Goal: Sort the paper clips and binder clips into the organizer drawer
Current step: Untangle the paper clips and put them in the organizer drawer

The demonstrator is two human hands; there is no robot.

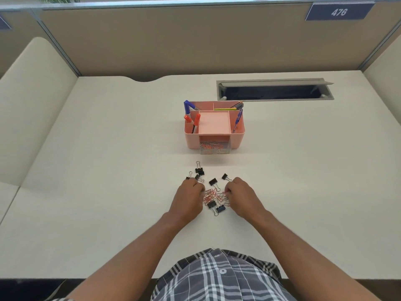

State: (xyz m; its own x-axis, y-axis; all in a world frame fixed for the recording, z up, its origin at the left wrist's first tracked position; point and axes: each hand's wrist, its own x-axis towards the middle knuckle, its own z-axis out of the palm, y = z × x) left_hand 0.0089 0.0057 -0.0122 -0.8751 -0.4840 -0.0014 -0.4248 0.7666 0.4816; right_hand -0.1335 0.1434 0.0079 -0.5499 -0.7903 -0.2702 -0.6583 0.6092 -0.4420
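Red wire paper clips [213,195] lie heaped on the cream desk [108,170] between both hands, with black binder clips [212,181] scattered around and among them. The left hand [188,197] rests curled at the heap's left edge, its grasp hidden, while the right hand [242,194] pinches a red clip at the heap's right edge. Beyond stands the pink plastic organizer [213,127], whose clear drawer [214,147] holds more clips.

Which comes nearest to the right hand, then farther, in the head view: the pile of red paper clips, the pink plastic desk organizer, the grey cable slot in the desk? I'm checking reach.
1. Pile of red paper clips, at the right hand's fingertips, just to its left.
2. Pink plastic desk organizer, ahead, mid-desk.
3. Grey cable slot, beyond the organizer, toward the partition.
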